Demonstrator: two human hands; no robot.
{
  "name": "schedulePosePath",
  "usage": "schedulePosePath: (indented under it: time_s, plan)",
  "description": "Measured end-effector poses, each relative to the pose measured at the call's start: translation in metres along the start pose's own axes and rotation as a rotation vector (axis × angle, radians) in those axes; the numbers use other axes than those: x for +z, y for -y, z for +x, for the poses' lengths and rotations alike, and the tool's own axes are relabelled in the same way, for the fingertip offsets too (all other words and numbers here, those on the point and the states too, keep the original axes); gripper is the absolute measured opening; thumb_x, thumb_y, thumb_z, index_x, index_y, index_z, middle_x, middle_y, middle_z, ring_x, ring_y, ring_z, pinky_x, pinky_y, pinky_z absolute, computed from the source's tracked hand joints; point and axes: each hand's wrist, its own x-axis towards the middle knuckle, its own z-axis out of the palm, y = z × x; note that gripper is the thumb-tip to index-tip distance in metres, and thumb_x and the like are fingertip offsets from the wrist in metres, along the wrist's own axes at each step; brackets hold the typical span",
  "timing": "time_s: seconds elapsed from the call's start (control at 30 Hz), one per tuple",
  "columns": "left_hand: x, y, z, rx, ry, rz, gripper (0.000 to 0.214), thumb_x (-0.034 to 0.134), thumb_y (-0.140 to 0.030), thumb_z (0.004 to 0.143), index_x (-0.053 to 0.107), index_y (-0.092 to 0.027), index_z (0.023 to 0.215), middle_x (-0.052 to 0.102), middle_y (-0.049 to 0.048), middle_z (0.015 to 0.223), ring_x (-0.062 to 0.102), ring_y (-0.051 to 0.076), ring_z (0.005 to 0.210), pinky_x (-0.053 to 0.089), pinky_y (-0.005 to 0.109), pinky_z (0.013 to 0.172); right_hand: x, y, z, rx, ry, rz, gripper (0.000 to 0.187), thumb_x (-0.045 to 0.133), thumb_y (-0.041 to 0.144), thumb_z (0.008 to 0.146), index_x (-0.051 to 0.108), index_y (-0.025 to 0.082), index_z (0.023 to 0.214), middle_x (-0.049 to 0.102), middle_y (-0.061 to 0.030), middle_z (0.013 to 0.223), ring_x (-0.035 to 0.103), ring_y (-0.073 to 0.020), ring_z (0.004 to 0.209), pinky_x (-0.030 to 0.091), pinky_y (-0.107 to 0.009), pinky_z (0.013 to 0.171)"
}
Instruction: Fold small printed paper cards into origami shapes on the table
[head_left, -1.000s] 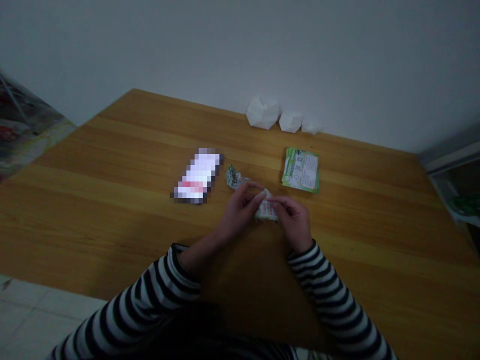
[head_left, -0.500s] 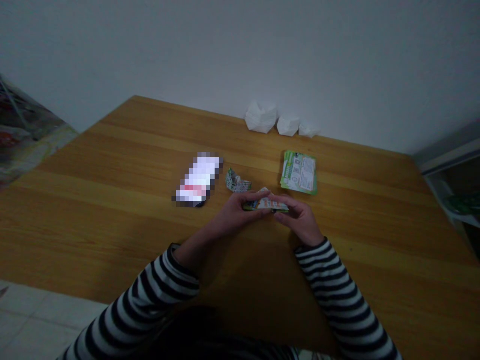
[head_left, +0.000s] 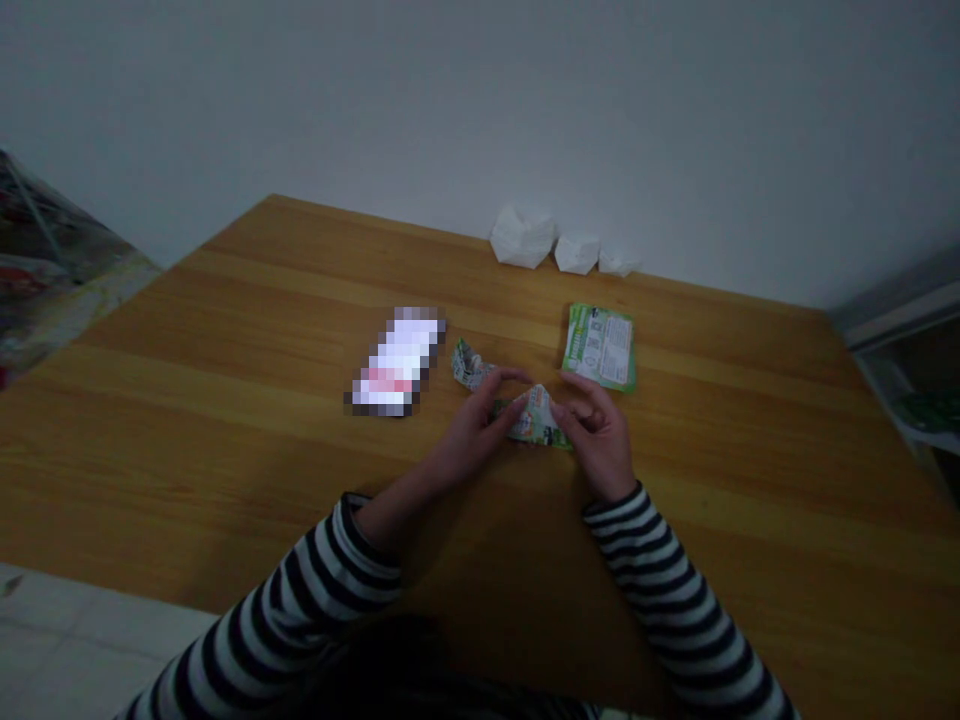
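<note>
A folded piece of printed paper [head_left: 537, 418], green, white and orange with a pointed top, is held between my two hands over the table. My left hand [head_left: 480, 415] grips its left side, thumb on the near face and fingers behind. On the right side, the thumb of my right hand [head_left: 600, 435] presses the near face, with the fingers curled beyond it. Just behind my left hand lies a second folded printed paper [head_left: 471, 366], partly covered by the fingers. A stack of green and white leaflets [head_left: 600, 345] lies beyond my right hand.
To the left, a phone [head_left: 397, 360] with a lit, pixelated screen lies on the wooden table [head_left: 225, 400]. Three white folded paper shapes [head_left: 523, 238] stand along the back edge against the wall [head_left: 450, 100]. A shelf [head_left: 907, 370] is beyond the right edge.
The folded paper has turned so its printed face and pointed top show towards me. My thumbs have moved up onto that face, and my fingertips have spread apart.
</note>
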Motion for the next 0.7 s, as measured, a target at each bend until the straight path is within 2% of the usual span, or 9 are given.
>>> schedulePosePath:
  time_s: [0.1, 0.2, 0.33, 0.4, 0.47, 0.57, 0.7]
  plan:
    - [-0.001, -0.002, 0.001, -0.010, 0.055, 0.012, 0.025, 0.064, -0.032, 0.091, 0.071, -0.017, 0.109, 0.074, 0.0083, 0.108, 0.068, 0.021, 0.097, 0.053, 0.034, 0.088, -0.001, 0.001, 0.000, -0.058, 0.043, -0.012, 0.023, 0.073, 0.039, 0.084, 0.074, 0.024, 0.102, 0.077, -0.0044, 0.093, 0.071, -0.0197, 0.087, 0.057, -0.034, 0.080]
    - [-0.003, -0.005, 0.001, -0.040, 0.059, -0.011, 0.033, 0.076, -0.028, 0.081, 0.073, -0.017, 0.111, 0.075, 0.0104, 0.115, 0.068, 0.025, 0.107, 0.051, 0.039, 0.096, -0.004, 0.001, 0.000, -0.048, 0.131, -0.023, 0.027, 0.078, 0.038, 0.080, 0.075, 0.025, 0.104, 0.076, -0.0059, 0.107, 0.070, -0.0219, 0.097, 0.057, -0.037, 0.085]
    - [-0.004, -0.007, 0.001, -0.072, 0.060, -0.056, 0.046, 0.083, -0.025, 0.072, 0.072, -0.017, 0.116, 0.073, 0.0120, 0.122, 0.067, 0.025, 0.109, 0.052, 0.038, 0.097, -0.009, 0.002, 0.001, -0.035, 0.169, -0.011, 0.026, 0.084, 0.035, 0.072, 0.077, 0.024, 0.094, 0.078, -0.0041, 0.095, 0.071, -0.0210, 0.089, 0.058, -0.036, 0.082]
    - [-0.003, -0.008, 0.002, -0.069, 0.038, -0.075, 0.045, 0.078, -0.029, 0.078, 0.070, -0.017, 0.120, 0.071, 0.0115, 0.125, 0.068, 0.024, 0.107, 0.054, 0.036, 0.092, -0.011, 0.005, 0.001, -0.014, 0.142, 0.010, 0.024, 0.081, 0.035, 0.076, 0.076, 0.023, 0.095, 0.077, -0.0036, 0.090, 0.071, -0.0191, 0.080, 0.059, -0.033, 0.074]
    - [-0.003, -0.009, 0.002, -0.073, 0.008, -0.108, 0.040, 0.067, -0.035, 0.088, 0.068, -0.017, 0.123, 0.071, 0.0106, 0.123, 0.070, 0.021, 0.096, 0.057, 0.033, 0.083, -0.011, 0.008, 0.000, 0.007, 0.106, 0.040, 0.026, 0.076, 0.036, 0.082, 0.073, 0.024, 0.105, 0.077, -0.0034, 0.090, 0.069, -0.0169, 0.071, 0.058, -0.031, 0.066]
    - [-0.002, -0.010, 0.000, -0.104, -0.004, -0.183, 0.041, 0.057, -0.038, 0.094, 0.062, -0.016, 0.128, 0.074, 0.0092, 0.106, 0.071, 0.017, 0.078, 0.058, 0.030, 0.072, -0.007, 0.012, -0.003, 0.016, 0.100, 0.065, 0.037, 0.069, 0.038, 0.088, 0.064, 0.026, 0.123, 0.075, -0.0012, 0.085, 0.066, -0.0154, 0.064, 0.057, -0.030, 0.061]
    - [-0.001, -0.010, -0.003, -0.129, 0.034, -0.307, 0.047, 0.048, -0.037, 0.098, 0.039, -0.019, 0.141, 0.071, 0.0008, 0.069, 0.068, 0.016, 0.057, 0.055, 0.028, 0.058, -0.002, 0.013, -0.006, -0.044, 0.083, 0.032, 0.049, 0.068, 0.036, 0.089, 0.056, 0.029, 0.136, 0.072, -0.0002, 0.080, 0.065, -0.0162, 0.067, 0.056, -0.028, 0.059]
